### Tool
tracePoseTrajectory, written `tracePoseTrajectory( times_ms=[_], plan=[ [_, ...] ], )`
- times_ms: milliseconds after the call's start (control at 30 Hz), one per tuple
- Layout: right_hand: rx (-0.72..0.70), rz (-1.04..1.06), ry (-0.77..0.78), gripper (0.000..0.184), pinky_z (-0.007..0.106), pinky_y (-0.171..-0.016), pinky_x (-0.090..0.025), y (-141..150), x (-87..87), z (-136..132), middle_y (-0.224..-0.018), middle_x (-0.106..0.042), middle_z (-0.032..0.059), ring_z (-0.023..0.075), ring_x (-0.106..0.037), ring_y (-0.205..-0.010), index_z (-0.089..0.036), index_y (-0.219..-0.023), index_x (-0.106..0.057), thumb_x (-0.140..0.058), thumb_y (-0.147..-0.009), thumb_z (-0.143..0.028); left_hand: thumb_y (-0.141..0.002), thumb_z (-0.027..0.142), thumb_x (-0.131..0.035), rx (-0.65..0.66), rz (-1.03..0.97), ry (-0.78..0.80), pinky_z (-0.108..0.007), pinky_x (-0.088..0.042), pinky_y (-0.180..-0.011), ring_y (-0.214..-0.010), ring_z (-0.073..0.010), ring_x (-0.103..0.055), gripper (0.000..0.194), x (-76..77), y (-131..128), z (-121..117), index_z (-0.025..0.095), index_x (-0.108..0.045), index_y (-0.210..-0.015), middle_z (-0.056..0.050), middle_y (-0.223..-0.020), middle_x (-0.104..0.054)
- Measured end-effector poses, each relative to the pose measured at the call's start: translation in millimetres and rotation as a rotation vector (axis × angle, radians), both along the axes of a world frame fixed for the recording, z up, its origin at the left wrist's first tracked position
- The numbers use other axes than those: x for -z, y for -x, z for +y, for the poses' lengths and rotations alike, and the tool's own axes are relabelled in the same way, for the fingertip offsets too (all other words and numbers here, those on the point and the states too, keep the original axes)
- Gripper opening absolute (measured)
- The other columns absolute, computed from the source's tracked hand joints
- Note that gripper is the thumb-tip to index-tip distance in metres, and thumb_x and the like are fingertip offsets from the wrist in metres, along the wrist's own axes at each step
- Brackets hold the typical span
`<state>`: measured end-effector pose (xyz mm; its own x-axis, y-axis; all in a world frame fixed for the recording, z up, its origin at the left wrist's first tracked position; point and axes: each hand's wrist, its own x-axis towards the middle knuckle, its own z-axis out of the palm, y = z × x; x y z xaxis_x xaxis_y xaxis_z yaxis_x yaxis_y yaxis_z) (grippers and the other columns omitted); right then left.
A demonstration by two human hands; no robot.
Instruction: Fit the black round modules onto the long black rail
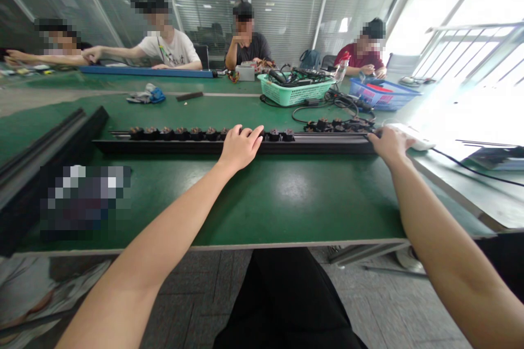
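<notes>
A long black metal rail (327,145) lies crosswise on the green table. Several small black modules with copper-coloured metal parts (181,133) stand in a row along its channel. My left hand (240,147) rests over this row near the middle, fingers spread and touching the modules beneath, some of which it hides. At the rail's right end, my right hand (391,143) grips it with thumb and fingers. More loose black modules (341,125) lie in a heap just behind the rail's right part.
More black rails (45,158) lie at the left, beside a blurred-out item (84,202). Farther back are a green basket of cables (297,91), a blue basket (382,94) and gloves (147,94). A white power strip (415,139) sits right. Several people work across the table.
</notes>
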<state>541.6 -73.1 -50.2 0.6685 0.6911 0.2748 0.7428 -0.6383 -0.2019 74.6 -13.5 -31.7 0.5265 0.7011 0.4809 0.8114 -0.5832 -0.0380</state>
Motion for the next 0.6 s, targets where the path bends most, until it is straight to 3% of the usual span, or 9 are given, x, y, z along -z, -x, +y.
tracePoseTrajectory(
  times_ms=[600],
  plan=[
    [0.041,-0.023,-0.003,0.053,0.063,-0.106,-0.03,0.6,0.3,-1.7,-0.133,-0.065,0.0247,0.0409,-0.052,-0.125,-0.017,-0.135,-0.072,-0.046,-0.105,-0.053,-0.113,0.039,-0.033,0.005,-0.004,0.01,-0.054,-0.042,-0.118,-0.139,-0.0375,-0.053,0.053,1.1,0.2,0.9,0.023,-0.054,-0.159,-0.013,-0.139,-0.073]
  ],
)
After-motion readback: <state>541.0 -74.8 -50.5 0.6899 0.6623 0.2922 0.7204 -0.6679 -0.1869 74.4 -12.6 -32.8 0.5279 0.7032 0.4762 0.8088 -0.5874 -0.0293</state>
